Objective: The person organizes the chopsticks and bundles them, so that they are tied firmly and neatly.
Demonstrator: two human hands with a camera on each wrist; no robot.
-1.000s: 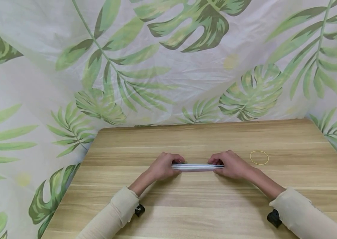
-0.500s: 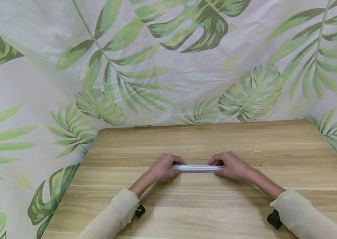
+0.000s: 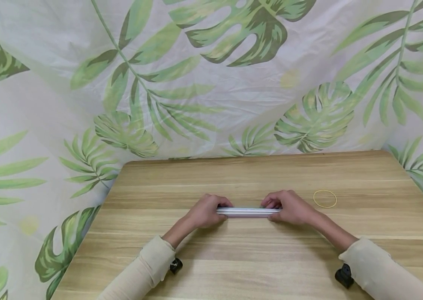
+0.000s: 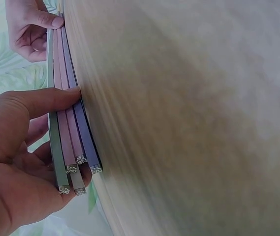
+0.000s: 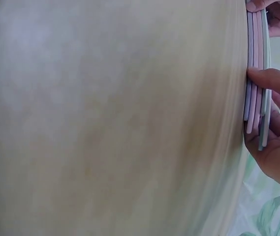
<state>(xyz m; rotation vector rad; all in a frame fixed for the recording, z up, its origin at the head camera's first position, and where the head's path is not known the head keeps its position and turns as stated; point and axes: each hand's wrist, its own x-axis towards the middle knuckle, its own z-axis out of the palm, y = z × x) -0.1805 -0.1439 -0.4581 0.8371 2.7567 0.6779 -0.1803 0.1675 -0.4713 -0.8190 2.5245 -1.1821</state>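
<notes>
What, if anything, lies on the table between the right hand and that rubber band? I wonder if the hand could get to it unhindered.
Nothing visible does. The right hand grips one end of the bundle of sticks, and the rubber band lies flat to its right. Only bare table shows between them. The left hand grips the bundle's other end.

A bundle of sticks (image 3: 249, 211) lies crosswise near the middle of the desk (image 3: 256, 266), resting on its surface. The left hand (image 3: 205, 210) sits at the bundle's left end and the right hand (image 3: 290, 207) at its right end (each with fingers round the sticks). To the right of the right hand, a little apart from it, a rubber band (image 3: 325, 198) lies flat on the desk. Behind the desk's far edge hangs a cloth backdrop (image 3: 211, 83).
</notes>
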